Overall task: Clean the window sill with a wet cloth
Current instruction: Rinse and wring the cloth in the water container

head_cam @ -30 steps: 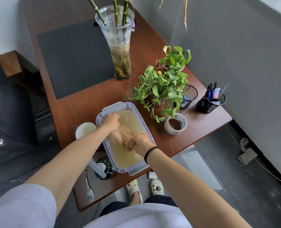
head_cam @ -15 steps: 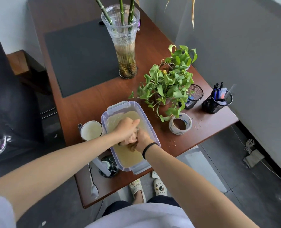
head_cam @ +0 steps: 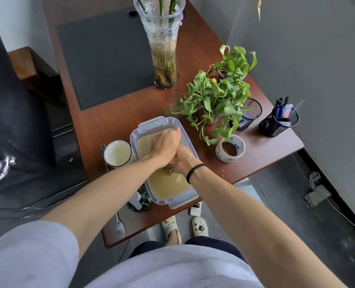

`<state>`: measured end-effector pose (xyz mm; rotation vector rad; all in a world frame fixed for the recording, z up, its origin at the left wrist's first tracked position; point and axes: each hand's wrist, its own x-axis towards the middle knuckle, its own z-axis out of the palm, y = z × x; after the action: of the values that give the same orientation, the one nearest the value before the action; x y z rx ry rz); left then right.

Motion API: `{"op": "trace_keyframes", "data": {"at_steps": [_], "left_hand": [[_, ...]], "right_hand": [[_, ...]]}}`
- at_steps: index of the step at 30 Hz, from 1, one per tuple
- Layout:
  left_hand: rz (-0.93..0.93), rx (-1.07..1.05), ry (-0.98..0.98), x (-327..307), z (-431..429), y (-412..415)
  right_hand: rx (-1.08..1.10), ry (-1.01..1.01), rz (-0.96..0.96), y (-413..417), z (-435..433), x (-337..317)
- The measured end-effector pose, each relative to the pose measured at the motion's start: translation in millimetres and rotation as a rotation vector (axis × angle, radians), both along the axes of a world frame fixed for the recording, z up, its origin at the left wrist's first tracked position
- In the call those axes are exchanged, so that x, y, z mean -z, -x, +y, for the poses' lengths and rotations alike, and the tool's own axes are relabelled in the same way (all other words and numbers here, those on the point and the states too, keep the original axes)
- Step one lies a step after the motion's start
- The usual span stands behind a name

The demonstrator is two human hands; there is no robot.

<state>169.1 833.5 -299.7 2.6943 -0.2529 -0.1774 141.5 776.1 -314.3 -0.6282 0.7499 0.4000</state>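
Note:
A clear plastic container of cloudy yellowish water stands on the brown desk. Over it, both my hands squeeze a brown wet cloth; only a small bunched end shows below my fists. My left hand lies on top, fingers curled round the cloth. My right hand, with a black band on the wrist, grips the cloth just beneath and to the right. Most of the cloth is hidden inside my hands. The window sill is not in view.
A white mug stands left of the container, a tape roll to its right. Behind are a potted green plant, a glass vase, two mesh pen cups and a dark mat. A spoon lies near the desk's front edge.
My hands were apart in the water with the cloth between them; they have come together, left over right, and lifted the bunched cloth above the water.

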Motion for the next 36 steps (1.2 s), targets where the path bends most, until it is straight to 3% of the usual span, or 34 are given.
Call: {"op": "trace_keyframes", "data": {"at_steps": [3,7,9,14,16,18,22,25,32,36], "left_hand": [[0.015,-0.015,-0.039,-0.1,7.4,-10.8],[0.322,-0.162,-0.081,5.4,35.4,-36.4],[0.429,-0.006,-0.127,1.7,50.5,-44.8],[0.722,0.3,-0.094,-43.4,53.5,-52.6],[0.852,0.372,-0.166,-50.5,59.8,-53.2],[0.822,0.416,-0.254,-49.6,67.4,-55.9],[0.533,0.377,-0.307,-43.8,70.9,-56.8],[0.483,0.309,-0.336,-37.9,69.7,-52.6],[0.612,0.156,-0.037,-45.7,74.8,-47.7],[0.837,0.17,0.15,-48.2,79.4,-39.7]], "right_hand": [[-0.061,0.042,0.115,-0.2,0.5,-9.1],[-0.287,0.278,0.122,-4.3,-13.2,-16.0],[-0.403,0.407,0.069,-2.1,-20.3,-12.6],[-0.994,0.96,-0.12,3.5,-29.9,-16.4],[-1.107,1.071,-0.154,3.6,-29.9,-25.2],[-1.163,1.058,-0.171,3.4,-32.4,-32.4],[-1.083,0.926,-0.257,6.1,-40.1,-44.5],[-1.052,1.003,-0.301,2.1,-45.9,-51.0],[-0.945,0.897,-0.223,10.4,-40.3,-46.8],[-0.74,0.856,-0.204,14.0,-27.0,-45.8]]}}
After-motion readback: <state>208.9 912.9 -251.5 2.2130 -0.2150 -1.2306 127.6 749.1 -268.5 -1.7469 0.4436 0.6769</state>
